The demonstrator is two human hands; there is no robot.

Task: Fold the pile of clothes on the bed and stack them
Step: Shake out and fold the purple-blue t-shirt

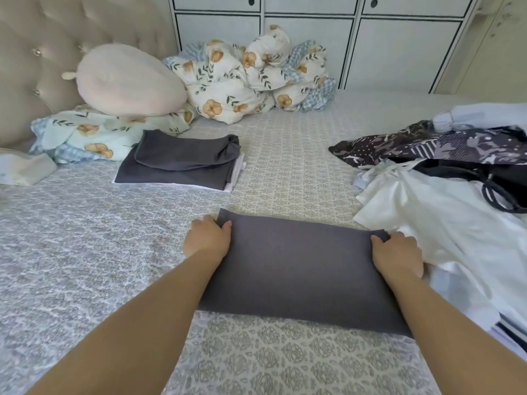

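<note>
A dark grey garment [299, 269] lies folded into a flat rectangle on the patterned bedspread [85, 252] in front of me. My left hand [206, 239] pinches its far left corner, thumb on top. My right hand [397, 252] grips the far right corner the same way. Farther back on the left sits a stack of folded clothes [182, 162], dark grey on top of white. At the right lies the unfolded pile [445, 178]: a white garment, a dark patterned one, a black one and a pale blue one.
A pink round cushion [128, 81] and a crumpled floral quilt [256, 72] lie at the head of the bed by the tufted headboard [34, 47]. White cabinet doors [399, 47] stand behind the bed.
</note>
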